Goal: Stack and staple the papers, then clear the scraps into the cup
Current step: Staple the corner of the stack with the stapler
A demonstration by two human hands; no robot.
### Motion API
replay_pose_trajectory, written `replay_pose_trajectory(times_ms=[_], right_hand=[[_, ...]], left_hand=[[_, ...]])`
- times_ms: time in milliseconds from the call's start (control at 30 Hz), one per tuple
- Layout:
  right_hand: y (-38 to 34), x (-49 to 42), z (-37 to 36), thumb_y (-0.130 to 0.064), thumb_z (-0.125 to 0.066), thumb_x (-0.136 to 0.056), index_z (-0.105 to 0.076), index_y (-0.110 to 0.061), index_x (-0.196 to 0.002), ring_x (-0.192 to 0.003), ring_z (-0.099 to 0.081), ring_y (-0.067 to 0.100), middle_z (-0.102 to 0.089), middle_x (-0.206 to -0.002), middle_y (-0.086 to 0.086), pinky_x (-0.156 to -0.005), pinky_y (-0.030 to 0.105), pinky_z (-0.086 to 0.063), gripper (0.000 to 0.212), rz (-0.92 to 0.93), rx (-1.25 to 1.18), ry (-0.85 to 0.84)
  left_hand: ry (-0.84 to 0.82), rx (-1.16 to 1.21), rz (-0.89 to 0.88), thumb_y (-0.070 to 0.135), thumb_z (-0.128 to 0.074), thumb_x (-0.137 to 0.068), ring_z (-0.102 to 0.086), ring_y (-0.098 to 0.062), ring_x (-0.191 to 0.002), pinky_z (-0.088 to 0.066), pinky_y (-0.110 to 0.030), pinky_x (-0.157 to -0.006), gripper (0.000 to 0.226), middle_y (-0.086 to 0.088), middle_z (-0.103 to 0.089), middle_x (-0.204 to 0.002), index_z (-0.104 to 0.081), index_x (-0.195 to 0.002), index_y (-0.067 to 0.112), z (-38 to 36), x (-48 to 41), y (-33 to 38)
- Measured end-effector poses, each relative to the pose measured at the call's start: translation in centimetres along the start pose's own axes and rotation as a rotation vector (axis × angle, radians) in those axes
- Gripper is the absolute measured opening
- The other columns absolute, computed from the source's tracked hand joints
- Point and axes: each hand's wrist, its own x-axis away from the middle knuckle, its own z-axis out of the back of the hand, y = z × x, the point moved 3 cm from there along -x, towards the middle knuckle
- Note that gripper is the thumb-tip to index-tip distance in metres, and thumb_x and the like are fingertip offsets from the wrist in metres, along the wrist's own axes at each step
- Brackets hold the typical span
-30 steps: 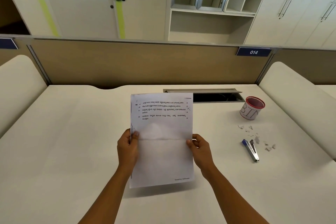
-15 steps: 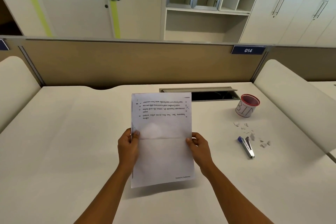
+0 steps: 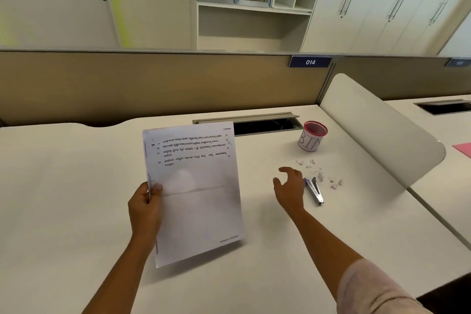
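My left hand (image 3: 145, 208) pinches the left edge of a stack of printed papers (image 3: 196, 191), held tilted above the white desk (image 3: 63, 199). My right hand (image 3: 289, 187) hovers open over the desk, fingers spread, just left of a blue and silver stapler (image 3: 315, 190) lying flat. Several small white paper scraps (image 3: 318, 171) are scattered beyond and to the right of the stapler. A white cup with a red rim, marked BIN (image 3: 311, 136), stands upright behind the scraps.
An open cable slot (image 3: 260, 125) is cut into the desk's far edge, in front of a tan partition (image 3: 153, 84). A rounded white divider (image 3: 377, 135) rises on the right. Something pink (image 3: 462, 149) lies on the neighbouring desk.
My right hand has let go of the papers and moved right toward the stapler. My left hand alone holds the stack, now tilted. The view has shifted right.
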Motion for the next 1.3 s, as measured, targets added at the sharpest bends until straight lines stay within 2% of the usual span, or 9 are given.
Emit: replay_pose_trajectory(times_ms=[200, 333, 433, 567, 800, 967, 1067, 1167, 1300], right_hand=[[7.3, -1.8, 2.9, -0.016, -0.060, -0.083, -0.044, -0.025, -0.136, -0.136, -0.025, 0.036, -0.033, -0.146, 0.018, -0.108, 0.046, -0.030, 0.056, -0.206, 0.322, -0.034], [9.7, -1.9, 3.2, -0.019, -0.053, -0.092, -0.029, -0.029, -0.146, -0.141, -0.024, 0.033, -0.026, -0.153, 0.016, -0.111, 0.044, -0.027, 0.060, -0.233, 0.263, -0.140], [10.1, -2.2, 3.2, -0.014, -0.052, -0.091, -0.037, -0.024, -0.142, -0.122, -0.046, 0.035, -0.049, -0.133, 0.017, -0.097, 0.041, -0.040, 0.053, -0.218, 0.204, -0.117], [9.7, -2.4, 3.7, -0.007, -0.051, -0.087, -0.049, -0.011, -0.118, -0.098, -0.054, 0.038, -0.056, -0.106, 0.019, -0.073, 0.038, -0.044, 0.031, -0.227, 0.252, -0.033], [9.0, -3.3, 3.8, 0.000, -0.050, -0.084, -0.047, -0.010, -0.112, -0.079, -0.053, 0.033, -0.059, -0.093, 0.018, -0.067, 0.034, -0.041, 0.030, -0.217, 0.270, -0.053], [7.8, -4.3, 4.0, -0.008, -0.054, -0.086, -0.045, -0.009, -0.104, -0.087, -0.059, 0.039, -0.061, -0.099, 0.020, -0.068, 0.034, -0.045, 0.020, -0.245, 0.293, -0.083], [6.7, -4.3, 3.7, -0.010, -0.064, -0.081, -0.049, -0.005, -0.114, -0.086, -0.063, 0.037, -0.063, -0.105, 0.022, -0.071, 0.039, -0.052, 0.037, -0.301, 0.149, -0.093], [5.1, -3.7, 2.9, -0.008, -0.072, -0.076, -0.046, -0.006, -0.124, -0.070, -0.064, 0.024, -0.066, -0.106, 0.019, -0.058, 0.031, -0.054, 0.054, -0.402, -0.164, -0.132], [2.4, -2.9, 1.6, -0.004, -0.071, -0.081, -0.045, -0.003, -0.129, -0.085, -0.066, 0.031, -0.066, -0.110, 0.024, -0.075, 0.037, -0.056, 0.055, -0.440, -0.630, -0.270]], left_hand=[[0.015, 0.005, -0.015, 0.023, -0.056, -0.094, -0.030, -0.017, -0.061, -0.028, -0.030, -0.057, 0.022, -0.003, -0.035, -0.062, -0.056, -0.079, 0.006, 0.4, -0.4, 0.2], [0.014, 0.023, -0.010, 0.026, -0.057, -0.093, -0.035, -0.018, -0.065, -0.032, -0.033, -0.062, 0.027, -0.010, -0.041, -0.069, -0.055, -0.079, 0.004, 0.7, -0.5, 0.0], [0.011, 0.027, -0.010, 0.021, -0.056, -0.094, -0.033, -0.005, -0.051, -0.030, -0.025, -0.054, 0.028, 0.014, -0.041, -0.051, -0.050, -0.067, 0.014, 0.8, -0.1, 0.6], [0.013, 0.038, -0.034, 0.017, -0.055, -0.094, -0.035, 0.001, -0.042, -0.032, -0.013, -0.046, 0.021, 0.018, -0.042, -0.042, -0.049, -0.074, 0.012, 0.7, 0.3, 1.0], [0.015, 0.055, -0.035, 0.016, -0.054, -0.094, -0.041, 0.003, -0.045, -0.036, -0.010, -0.049, 0.012, 0.020, -0.048, -0.046, -0.059, -0.083, 0.013, 0.8, 0.3, 0.8], [0.009, 0.054, -0.054, 0.015, -0.054, -0.094, -0.044, 0.004, -0.049, -0.039, -0.010, -0.053, 0.010, 0.020, -0.053, -0.050, -0.063, -0.089, 0.016, 1.0, 0.2, 0.7], [0.011, 0.059, -0.064, 0.017, -0.055, -0.094, -0.048, -0.006, -0.060, -0.042, -0.021, -0.060, 0.019, 0.008, -0.057, -0.065, -0.062, -0.082, 0.030, 1.0, 0.3, 1.0], [0.008, 0.032, -0.074, 0.019, -0.054, -0.094, -0.044, -0.011, -0.060, -0.041, -0.019, -0.058, 0.013, -0.003, -0.051, -0.066, -0.063, -0.087, 0.023, 1.0, 0.5, 1.3], [0.028, -0.020, -0.099, 0.019, -0.054, -0.094, -0.040, -0.005, -0.054, -0.038, -0.013, -0.052, 0.011, -0.003, -0.048, -0.063, -0.063, -0.093, 0.014, 1.3, 0.4, 1.2]])
